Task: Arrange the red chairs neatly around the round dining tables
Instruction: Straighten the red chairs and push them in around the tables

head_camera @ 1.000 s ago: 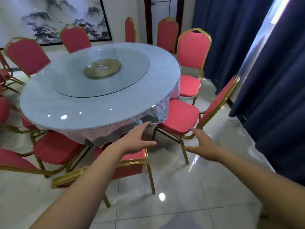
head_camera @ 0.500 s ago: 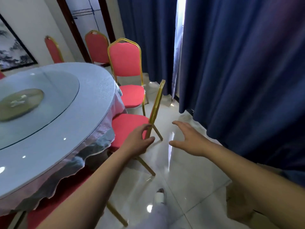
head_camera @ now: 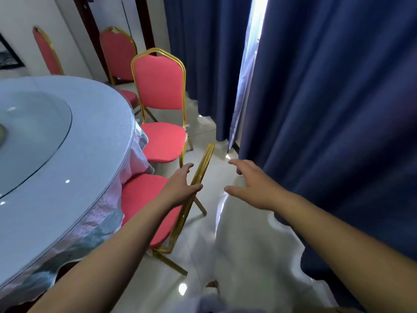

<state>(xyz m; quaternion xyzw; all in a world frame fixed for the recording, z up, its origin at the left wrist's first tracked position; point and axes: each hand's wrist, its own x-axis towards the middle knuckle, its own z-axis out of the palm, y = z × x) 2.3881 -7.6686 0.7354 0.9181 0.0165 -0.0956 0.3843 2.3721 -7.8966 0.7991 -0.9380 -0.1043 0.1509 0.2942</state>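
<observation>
Backrest of a red padded, gold-framed chair at the round clothed table meets the left hand, fingers apart, right hand empty and spread; gripping and straightening likely follow.

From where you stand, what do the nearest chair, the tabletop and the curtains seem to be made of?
Nearest chair: likely gold-painted metal tube frame, judging by its shine and thin bends; seat padded in matte red fabric.
Tabletop: pale cloth under a glossy clear sheet, glass or plastic, showing light glints.
Curtains: heavy matte navy cloth, hanging in deep folds.
</observation>
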